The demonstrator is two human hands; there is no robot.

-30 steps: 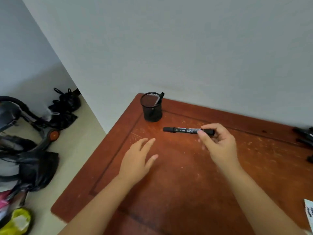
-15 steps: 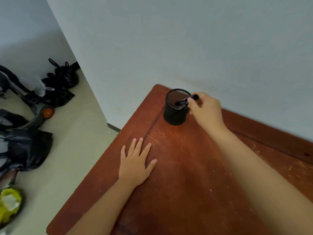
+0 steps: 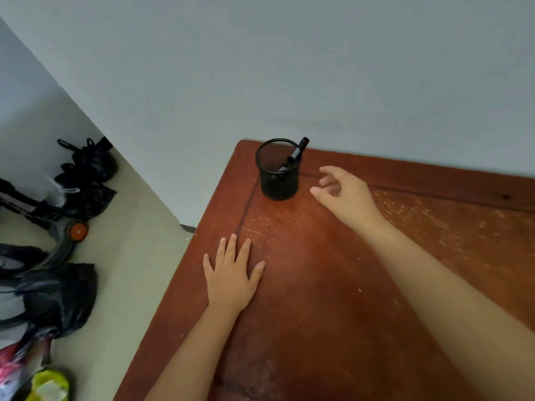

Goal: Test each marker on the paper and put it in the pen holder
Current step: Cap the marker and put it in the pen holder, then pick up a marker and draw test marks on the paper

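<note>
A black mesh pen holder (image 3: pixel 279 180) stands at the far left corner of the reddish wooden table (image 3: pixel 333 285). Two black markers (image 3: pixel 298 153) lean inside it, one sticking up over the right rim. My right hand (image 3: pixel 343 195) hovers just right of the holder, fingers loosely curled, holding nothing. My left hand (image 3: pixel 231 274) rests flat on the table near its left edge, fingers spread. No paper is in view.
A pale wall runs right behind the table's far edge. On the floor to the left lie black bags (image 3: pixel 86 172), a dark frame with an orange knob (image 3: pixel 78 231) and a yellow-green item (image 3: pixel 49 386).
My right hand carried the marker to the holder, dropped it in and has drawn back to the right, empty. The left hand settled flat on the table.
</note>
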